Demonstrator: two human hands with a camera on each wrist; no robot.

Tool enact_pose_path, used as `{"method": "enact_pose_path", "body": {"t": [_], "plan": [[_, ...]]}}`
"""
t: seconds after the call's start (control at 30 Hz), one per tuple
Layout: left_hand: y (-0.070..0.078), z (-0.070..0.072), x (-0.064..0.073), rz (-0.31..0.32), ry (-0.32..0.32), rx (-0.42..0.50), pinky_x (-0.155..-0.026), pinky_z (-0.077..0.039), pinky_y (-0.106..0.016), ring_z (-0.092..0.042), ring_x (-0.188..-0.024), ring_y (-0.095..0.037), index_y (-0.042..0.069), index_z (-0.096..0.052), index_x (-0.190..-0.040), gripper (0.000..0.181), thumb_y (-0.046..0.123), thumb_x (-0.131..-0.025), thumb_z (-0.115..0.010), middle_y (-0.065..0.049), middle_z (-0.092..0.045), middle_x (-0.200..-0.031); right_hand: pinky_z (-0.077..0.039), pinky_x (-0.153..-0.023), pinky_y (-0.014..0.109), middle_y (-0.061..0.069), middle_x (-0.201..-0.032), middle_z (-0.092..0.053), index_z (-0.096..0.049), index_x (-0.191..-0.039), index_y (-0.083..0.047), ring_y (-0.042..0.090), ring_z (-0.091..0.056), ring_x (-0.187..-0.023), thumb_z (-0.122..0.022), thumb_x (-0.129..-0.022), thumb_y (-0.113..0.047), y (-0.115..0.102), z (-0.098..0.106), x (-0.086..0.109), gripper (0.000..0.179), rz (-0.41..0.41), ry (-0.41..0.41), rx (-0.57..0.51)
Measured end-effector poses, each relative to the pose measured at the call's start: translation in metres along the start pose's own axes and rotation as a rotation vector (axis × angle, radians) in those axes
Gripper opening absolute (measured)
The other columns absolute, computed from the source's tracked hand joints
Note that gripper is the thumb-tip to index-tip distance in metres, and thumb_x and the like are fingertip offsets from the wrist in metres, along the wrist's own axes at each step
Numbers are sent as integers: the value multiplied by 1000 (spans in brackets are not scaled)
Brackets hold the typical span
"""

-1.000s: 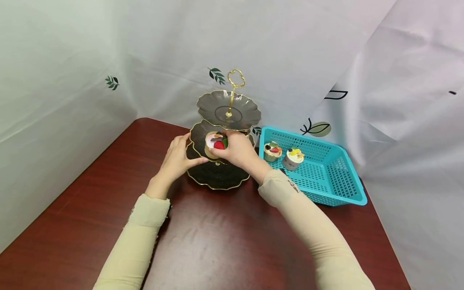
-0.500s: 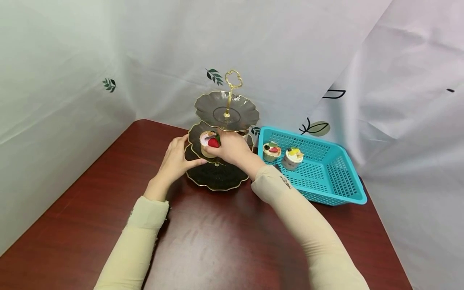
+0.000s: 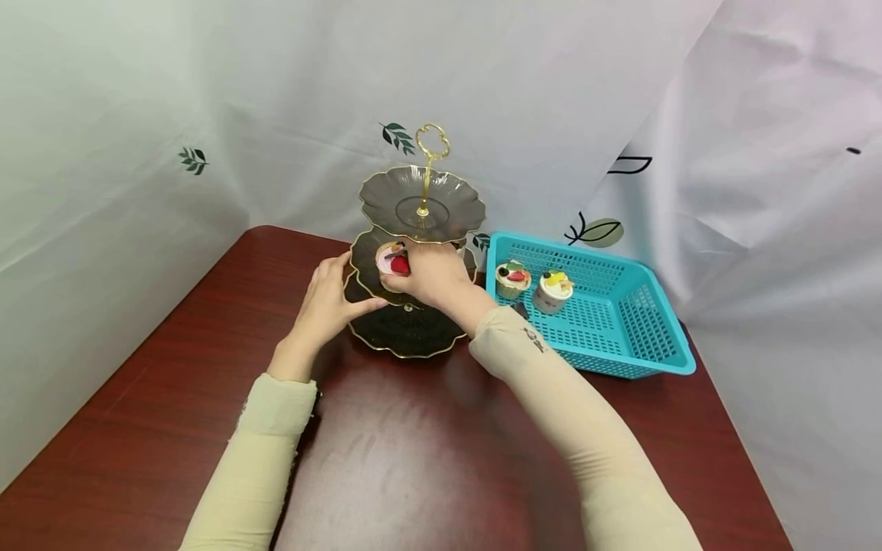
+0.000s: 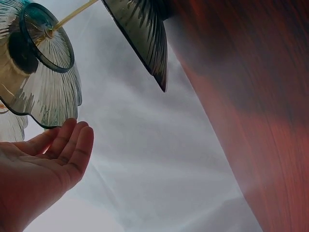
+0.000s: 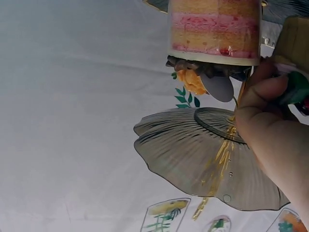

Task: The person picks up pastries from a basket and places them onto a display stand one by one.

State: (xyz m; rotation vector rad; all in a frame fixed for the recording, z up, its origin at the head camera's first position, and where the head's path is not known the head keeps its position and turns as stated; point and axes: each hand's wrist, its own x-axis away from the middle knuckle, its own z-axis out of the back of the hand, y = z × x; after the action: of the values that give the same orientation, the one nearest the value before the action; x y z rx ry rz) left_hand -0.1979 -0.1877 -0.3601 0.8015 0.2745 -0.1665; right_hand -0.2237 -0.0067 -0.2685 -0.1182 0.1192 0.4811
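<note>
A three-tier stand (image 3: pixel 413 337) of dark scalloped plates with gold edges rises at the back of the table. My right hand (image 3: pixel 441 274) reaches beneath the top plate (image 3: pixel 386 203) and pinches a cupcake (image 3: pixel 391 259) topped with cream and a strawberry, at the left part of the middle plate (image 3: pixel 365 268). In the right wrist view a cup of pink-and-yellow layered cake (image 5: pixel 215 29) is beside that hand. My left hand (image 3: pixel 329 298) touches the middle plate's left rim, fingers extended and thumb toward the front. Whether the cupcake's base meets the plate is hidden.
A turquoise basket (image 3: pixel 637 337) stands right of the stand, with a berry-topped cupcake (image 3: pixel 513 285) and a yellow-fruit-topped cupcake (image 3: pixel 551 295) inside. White curtain (image 3: pixel 310 99) hangs close behind. The dark red table (image 3: pixel 400 444) extends toward me.
My right hand and its cupcake have shifted slightly left over the middle plate, then stayed nearly still. The left hand keeps its place at the rim. The head view has moved a little.
</note>
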Motion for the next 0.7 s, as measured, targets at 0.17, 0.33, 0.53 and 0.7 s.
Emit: {"method": "enact_pose_path", "body": {"t": [0.17, 0.33, 0.53, 0.7], "plan": [[0, 1, 0, -15, 10, -1, -109, -28, -55, -37, -129, -42, -7, -32, -145, 100, 35, -71, -84, -29, -41, -139, -54, -76, 40, 5, -103, -63, -54, -133, -18, 26, -63, -93, -65, -83, -55, 1, 0, 1, 64, 4, 15, 3], [0, 1, 0, -13, 7, -5, -109, -28, -55, -37, -129, -41, -7, -32, -145, 100, 36, -71, -84, -29, -41, -140, -54, -74, 39, 5, -102, -64, -55, -131, -18, 24, -64, -91, -64, -83, -57, 3, -3, 1, 62, 16, 38, 14], [0, -1, 0, -6, 4, -7, -107, -30, -54, -39, -125, -40, -6, -31, -145, 101, 36, -71, -84, -28, -42, -136, -54, -77, 38, 5, -106, -66, -55, -131, -16, 23, -65, -92, -64, -84, -55, 6, -7, 3, 61, 43, 70, 48], [1, 0, 0, -7, 3, -12, -108, -30, -54, -39, -126, -41, -7, -31, -145, 101, 37, -71, -84, -29, -41, -137, -54, -81, 37, 5, -112, -65, -56, -130, -17, 23, -65, -99, -64, -86, -53, 7, -8, 6, 58, 55, 100, 47]]}}
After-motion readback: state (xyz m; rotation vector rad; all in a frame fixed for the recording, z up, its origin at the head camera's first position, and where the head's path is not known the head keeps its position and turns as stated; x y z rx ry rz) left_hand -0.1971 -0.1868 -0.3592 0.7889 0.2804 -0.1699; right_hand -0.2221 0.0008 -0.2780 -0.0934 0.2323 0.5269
